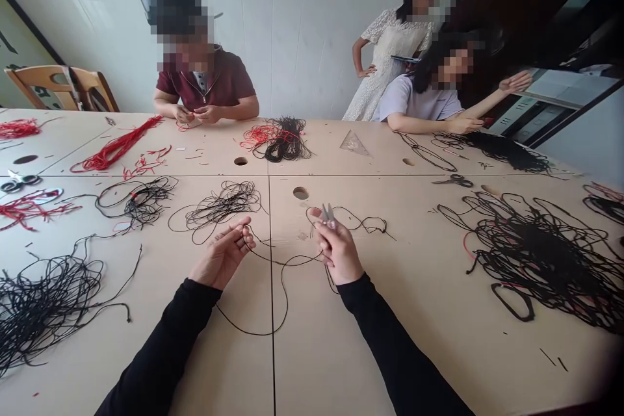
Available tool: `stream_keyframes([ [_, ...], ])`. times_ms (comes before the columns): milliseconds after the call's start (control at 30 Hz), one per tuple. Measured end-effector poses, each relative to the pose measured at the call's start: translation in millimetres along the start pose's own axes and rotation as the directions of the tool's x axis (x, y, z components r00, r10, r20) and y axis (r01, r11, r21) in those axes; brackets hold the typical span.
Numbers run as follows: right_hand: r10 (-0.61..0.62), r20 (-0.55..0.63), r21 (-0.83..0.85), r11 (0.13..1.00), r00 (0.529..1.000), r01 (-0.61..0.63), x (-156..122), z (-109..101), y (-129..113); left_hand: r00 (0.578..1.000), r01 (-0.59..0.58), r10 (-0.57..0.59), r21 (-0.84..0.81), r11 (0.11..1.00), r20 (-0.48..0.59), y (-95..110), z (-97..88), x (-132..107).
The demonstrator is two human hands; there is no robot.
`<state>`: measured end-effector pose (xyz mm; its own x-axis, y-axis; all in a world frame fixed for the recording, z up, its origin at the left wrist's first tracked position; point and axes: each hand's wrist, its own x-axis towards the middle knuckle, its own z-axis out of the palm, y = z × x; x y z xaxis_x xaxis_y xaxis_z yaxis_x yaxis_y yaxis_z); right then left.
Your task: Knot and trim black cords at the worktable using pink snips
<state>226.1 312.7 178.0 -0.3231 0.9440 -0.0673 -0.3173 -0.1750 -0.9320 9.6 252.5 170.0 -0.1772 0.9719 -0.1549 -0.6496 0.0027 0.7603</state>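
Over the middle seam of the pale table, the fingers of the left hand are curled closed and pinch a thin black cord, while the fingers of the right hand are closed around small thread snips, with the blades pointing up. The cord passes between the hands and hangs in a loose loop across the seam. Just beyond lies a black cord tangle, and large black cord piles spread on the right side. If the cord loop is dragged into these piles, it could catch and make a knot, because the strands are thin and lie very loose. The open blades could also cut the wrong strand when many cords lie close. Farther across the table, a seated person's hands work near red cord.
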Motion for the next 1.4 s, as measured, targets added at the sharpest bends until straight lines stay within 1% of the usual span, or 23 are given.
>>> stream_keyframes([
  [67, 0.051, 0.093, -0.053, 0.998, 0.994, -0.046, -7.8, 10.1, -1.4, 0.999, 0.002, -0.004, 0.041, 0.999, 0.051, -3.4, 3.2, -2.0],
  [167, 0.082, 0.192, -0.083, 0.994, 0.978, -0.067, -15.2, 19.3, -1.5, 0.993, -0.023, 0.013, 0.086, 0.996, 0.116, -4.6, 8.6, -5.1],
  [267, 0.106, 0.270, -0.079, 0.993, 0.957, -0.088, -16.5, 19.3, 0.1, 0.991, -0.026, 0.011, 0.113, 0.993, 0.136, -4.6, 12.8, -7.1],
  [367, 0.114, 0.364, -0.066, 0.993, 0.925, -0.096, -16.2, 16.3, 1.3, 0.988, -0.012, -0.011, 0.145, 0.989, 0.155, -7.5, 14.7, -8.0],
  [467, 0.143, 0.439, -0.097, 0.989, 0.887, -0.112, -17.8, 15.9, 1.4, 0.977, -0.004, -0.037, 0.195, 0.981, 0.209, -14.3, 15.0, -8.3],
  [533, 0.161, 0.466, -0.128, 0.985, 0.870, -0.114, -19.0, 17.0, 1.8, 0.963, 0.012, -0.080, 0.257, 0.966, 0.257, -19.6, 14.8, -8.5],
  [600, 0.165, 0.475, -0.147, 0.983, 0.865, -0.107, -19.2, 18.5, 2.9, 0.946, 0.023, -0.122, 0.314, 0.949, 0.301, -23.9, 14.8, -8.9],
  [700, 0.153, 0.448, -0.171, 0.982, 0.881, -0.083, -17.7, 20.0, 5.5, 0.932, 0.020, -0.139, 0.334, 0.942, 0.336, -26.8, 15.6, -9.5],
  [767, 0.138, 0.419, -0.195, 0.979, 0.898, -0.060, -16.1, 20.6, 7.4, 0.935, 0.034, -0.140, 0.311, 0.950, 0.326, -26.5, 16.8, -10.0],
  [867, 0.114, 0.405, -0.233, 0.972, 0.907, -0.018, -14.1, 20.8, 10.3, 0.945, 0.065, -0.146, 0.267, 0.961, 0.293, -24.4, 19.1, -10.6],
  [967, 0.088, 0.398, -0.265, 0.964, 0.913, 0.022, -12.4, 19.8, 12.7, 0.961, 0.048, -0.121, 0.283, 0.958, 0.249, -22.3, 20.5, -10.5],
  [1067, 0.067, 0.358, -0.305, 0.951, 0.931, 0.049, -10.7, 17.3, 13.6, 0.971, 0.023, -0.097, 0.316, 0.949, 0.221, -20.2, 19.2, -9.3],
  [1200, 0.039, 0.299, -0.402, 0.911, 0.953, 0.089, -8.2, 12.7, 13.3, 0.972, -0.004, -0.077, 0.343, 0.939, 0.222, -16.1, 15.3, -8.2],
  [1300, 0.033, 0.304, -0.482, 0.867, 0.952, 0.124, -7.0, 11.0, 13.2, 0.969, -0.027, -0.069, 0.377, 0.926, 0.239, -12.5, 13.9, -8.5],
  [1400, -0.001, 0.322, -0.546, 0.817, 0.947, 0.187, -7.2, 11.7, 13.3, 0.964, -0.043, -0.087, 0.467, 0.883, 0.252, -9.1, 14.2, -8.9],
])
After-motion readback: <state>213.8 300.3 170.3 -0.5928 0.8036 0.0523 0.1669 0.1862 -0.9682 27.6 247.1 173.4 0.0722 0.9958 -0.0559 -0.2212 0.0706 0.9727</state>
